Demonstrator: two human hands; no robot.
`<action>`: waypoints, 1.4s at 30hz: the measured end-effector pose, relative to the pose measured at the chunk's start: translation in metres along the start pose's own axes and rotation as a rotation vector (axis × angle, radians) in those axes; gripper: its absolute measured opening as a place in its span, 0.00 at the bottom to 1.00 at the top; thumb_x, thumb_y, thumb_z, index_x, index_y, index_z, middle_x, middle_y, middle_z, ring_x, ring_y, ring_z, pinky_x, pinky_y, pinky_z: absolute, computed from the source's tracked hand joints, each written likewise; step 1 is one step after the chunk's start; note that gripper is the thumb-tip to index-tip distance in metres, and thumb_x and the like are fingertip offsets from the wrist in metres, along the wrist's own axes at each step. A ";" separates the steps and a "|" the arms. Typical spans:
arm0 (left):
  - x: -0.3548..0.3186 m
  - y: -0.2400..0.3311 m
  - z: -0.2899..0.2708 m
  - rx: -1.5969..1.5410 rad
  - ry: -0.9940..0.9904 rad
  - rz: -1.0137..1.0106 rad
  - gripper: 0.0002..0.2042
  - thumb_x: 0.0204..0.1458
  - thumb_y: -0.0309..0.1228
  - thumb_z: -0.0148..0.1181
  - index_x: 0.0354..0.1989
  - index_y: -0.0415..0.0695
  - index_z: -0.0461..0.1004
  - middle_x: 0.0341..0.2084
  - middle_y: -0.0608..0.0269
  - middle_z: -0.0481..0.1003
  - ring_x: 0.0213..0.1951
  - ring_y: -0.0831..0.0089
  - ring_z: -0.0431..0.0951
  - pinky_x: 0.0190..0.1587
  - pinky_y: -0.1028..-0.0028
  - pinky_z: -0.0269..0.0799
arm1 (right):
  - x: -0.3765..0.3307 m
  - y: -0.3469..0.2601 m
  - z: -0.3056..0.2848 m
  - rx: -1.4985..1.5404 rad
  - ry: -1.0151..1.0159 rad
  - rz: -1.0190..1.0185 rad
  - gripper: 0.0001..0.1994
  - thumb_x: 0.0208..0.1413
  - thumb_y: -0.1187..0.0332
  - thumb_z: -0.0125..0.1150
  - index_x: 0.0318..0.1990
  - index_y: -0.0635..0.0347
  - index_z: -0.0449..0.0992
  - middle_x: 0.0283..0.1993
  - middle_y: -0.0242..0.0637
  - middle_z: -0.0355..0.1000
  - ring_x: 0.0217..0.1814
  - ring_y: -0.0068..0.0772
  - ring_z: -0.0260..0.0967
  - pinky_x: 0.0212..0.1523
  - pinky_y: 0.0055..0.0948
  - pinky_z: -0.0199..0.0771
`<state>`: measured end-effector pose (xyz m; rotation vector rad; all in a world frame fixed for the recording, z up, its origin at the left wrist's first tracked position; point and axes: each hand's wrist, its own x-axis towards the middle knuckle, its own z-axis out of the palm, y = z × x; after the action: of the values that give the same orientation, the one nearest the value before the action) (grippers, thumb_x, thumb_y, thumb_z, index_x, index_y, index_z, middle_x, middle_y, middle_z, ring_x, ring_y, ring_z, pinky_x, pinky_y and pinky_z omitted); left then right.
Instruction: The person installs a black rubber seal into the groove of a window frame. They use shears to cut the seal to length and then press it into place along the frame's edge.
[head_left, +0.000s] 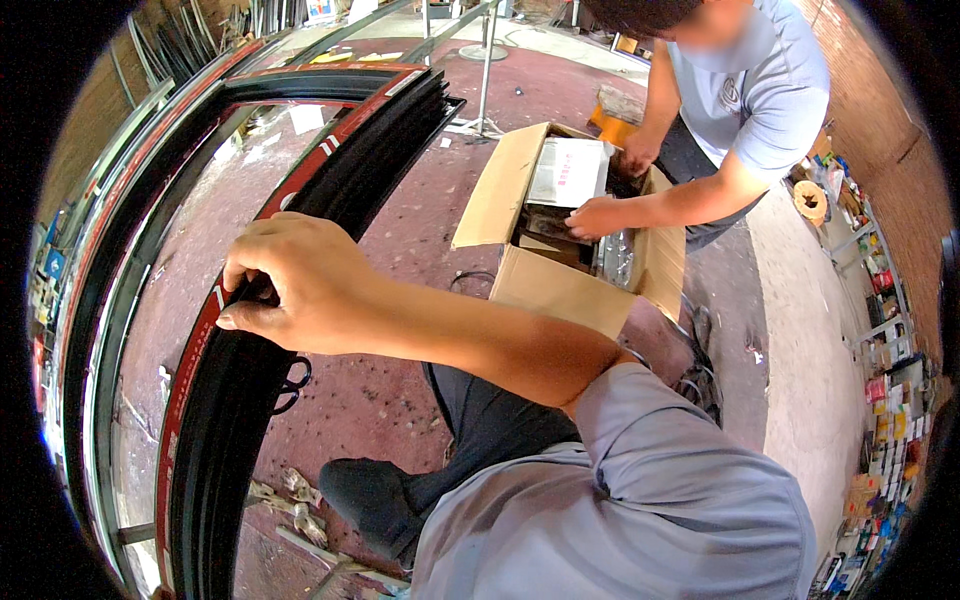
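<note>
My right hand [290, 285] reaches across to the left, thumb and fingers pinched together at the edge of a large window-like frame [215, 420]. Whatever lies in the pinch is mostly hidden; a dark patch shows between thumb and fingers. The frame has black ribbed profiles and a red printed film along its face, and it stands on my left. Just beside its inner black side, below my hand, hang two black handle loops [292, 385], like those of scissors. My left hand is out of view.
Another person [750, 110] reaches both hands into an open cardboard box [560, 290], which holds a white packet [568, 172]. Pale gloves [305, 515] lie on the reddish floor by my dark foot [370, 500]. Crowded shelves [890, 430] line the right, and metal profiles [165, 45] lean far left.
</note>
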<state>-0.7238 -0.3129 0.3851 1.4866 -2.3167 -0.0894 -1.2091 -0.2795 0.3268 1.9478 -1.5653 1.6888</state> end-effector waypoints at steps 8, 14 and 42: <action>0.016 0.056 0.019 0.140 0.078 0.126 0.18 0.60 0.42 0.55 0.43 0.36 0.78 0.36 0.47 0.79 0.36 0.53 0.78 0.42 0.63 0.72 | -0.001 0.009 -0.014 0.045 -0.084 -0.165 0.14 0.42 0.67 0.72 0.36 0.58 0.75 0.37 0.38 0.71 0.41 0.44 0.70 0.44 0.39 0.69; 0.013 0.049 0.025 0.146 0.137 0.144 0.27 0.60 0.53 0.48 0.41 0.36 0.79 0.34 0.47 0.79 0.36 0.52 0.79 0.41 0.62 0.73 | 0.001 0.020 -0.024 0.040 -0.093 -0.099 0.13 0.43 0.78 0.65 0.38 0.58 0.74 0.37 0.38 0.69 0.42 0.44 0.70 0.43 0.38 0.71; 0.011 -0.079 0.053 0.269 0.260 0.208 0.19 0.64 0.37 0.46 0.52 0.32 0.69 0.43 0.46 0.74 0.47 0.52 0.73 0.54 0.62 0.66 | 0.045 0.108 -0.076 -0.463 -0.141 -0.245 0.25 0.44 0.40 0.66 0.30 0.56 0.79 0.34 0.37 0.76 0.41 0.43 0.75 0.46 0.38 0.71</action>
<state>-0.6776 -0.3649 0.3190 1.2739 -2.3163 0.4602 -1.3457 -0.3053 0.3367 1.9390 -1.5143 1.0057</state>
